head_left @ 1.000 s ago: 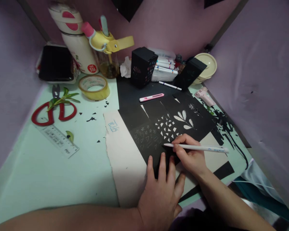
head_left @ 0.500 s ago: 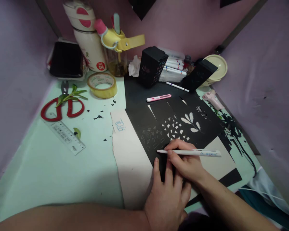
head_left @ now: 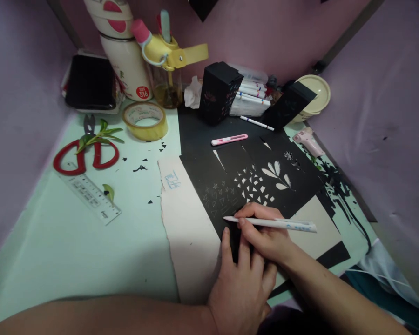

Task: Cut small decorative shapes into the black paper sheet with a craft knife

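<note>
A white pen (head_left: 286,224) is pinched in my right hand (head_left: 265,232), its tip at the surface of the black paper (head_left: 199,170). Faint outlined stars, triangles and small shapes (head_left: 221,197) are drawn just beyond the tip. Beside them the paper has many small cut-outs (head_left: 253,186) and a leaf-sprig cut-out (head_left: 277,176). My left hand (head_left: 242,279) lies with fingers spread on the black paper, below the pen and partly against my right hand. Under the black paper's left side is a white sheet (head_left: 188,246) with a torn edge and blue writing.
A pink cutter (head_left: 229,139) and a thin marker (head_left: 257,123) lie farther back. At left are red-handled scissors (head_left: 105,156), a clear ruler (head_left: 94,200) and a tape roll (head_left: 145,130). Bottles (head_left: 125,65), a black box (head_left: 218,93) and a lidded tub (head_left: 316,93) line the back.
The pen tip and my right hand have shifted slightly left, and the pen's rear end has dipped a little. My left hand stays in place. The view has moved slightly.
</note>
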The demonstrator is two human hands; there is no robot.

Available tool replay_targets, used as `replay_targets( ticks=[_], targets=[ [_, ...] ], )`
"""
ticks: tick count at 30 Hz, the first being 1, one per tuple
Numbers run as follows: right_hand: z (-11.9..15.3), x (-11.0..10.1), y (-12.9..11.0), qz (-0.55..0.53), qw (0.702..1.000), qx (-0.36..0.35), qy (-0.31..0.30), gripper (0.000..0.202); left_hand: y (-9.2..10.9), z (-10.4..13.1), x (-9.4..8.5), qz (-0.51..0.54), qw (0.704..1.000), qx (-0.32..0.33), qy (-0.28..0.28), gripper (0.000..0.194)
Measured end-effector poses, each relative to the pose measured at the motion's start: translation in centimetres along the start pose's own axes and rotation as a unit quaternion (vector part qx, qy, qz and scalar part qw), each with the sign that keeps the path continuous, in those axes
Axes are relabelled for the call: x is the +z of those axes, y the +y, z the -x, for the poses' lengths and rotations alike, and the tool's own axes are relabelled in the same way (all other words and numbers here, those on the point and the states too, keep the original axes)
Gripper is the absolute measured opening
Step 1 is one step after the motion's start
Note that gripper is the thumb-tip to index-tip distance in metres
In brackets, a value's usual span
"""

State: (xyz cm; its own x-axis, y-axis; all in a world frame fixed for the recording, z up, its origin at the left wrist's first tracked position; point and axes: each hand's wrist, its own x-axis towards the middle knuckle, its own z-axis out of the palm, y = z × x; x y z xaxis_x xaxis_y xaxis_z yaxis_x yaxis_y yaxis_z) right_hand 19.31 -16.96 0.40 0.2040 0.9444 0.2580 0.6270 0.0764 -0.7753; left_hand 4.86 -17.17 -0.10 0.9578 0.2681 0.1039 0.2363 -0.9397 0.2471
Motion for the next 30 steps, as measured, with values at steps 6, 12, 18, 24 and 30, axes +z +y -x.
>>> replay_targets(
  ticks=[6, 12, 18, 24, 30],
  targets=[
    [0.07, 0.14, -0.05, 0.018, 0.999, 0.011, 0.032, 0.013, 0.04, 0.05, -0.12, 0.004, 1.000, -0.002, -0.003, 0.077],
    [0.20, 0.15, 0.01, 0.020, 0.999, 0.022, 0.036, 0.013, 0.01, 0.01, -0.34, 0.005, 1.000, 0.003, -0.030, 0.075],
    [0.26, -0.01, 0.02, 0.010, 0.999, 0.006, 0.041, 0.013, 0.06, 0.06, -0.19, -0.002, 1.000, 0.001, -0.007, 0.077],
    [0.40, 0.07, 0.20, -0.031, 0.999, -0.016, 0.000, 0.012, 0.05, 0.07, -0.27, -0.014, 1.000, -0.004, 0.012, 0.080],
    [0.34, 0.18, 0.13, -0.039, 0.999, -0.011, 0.002, 0.012, 0.05, 0.04, -0.02, -0.013, 1.000, 0.003, 0.012, 0.082]
  ],
)
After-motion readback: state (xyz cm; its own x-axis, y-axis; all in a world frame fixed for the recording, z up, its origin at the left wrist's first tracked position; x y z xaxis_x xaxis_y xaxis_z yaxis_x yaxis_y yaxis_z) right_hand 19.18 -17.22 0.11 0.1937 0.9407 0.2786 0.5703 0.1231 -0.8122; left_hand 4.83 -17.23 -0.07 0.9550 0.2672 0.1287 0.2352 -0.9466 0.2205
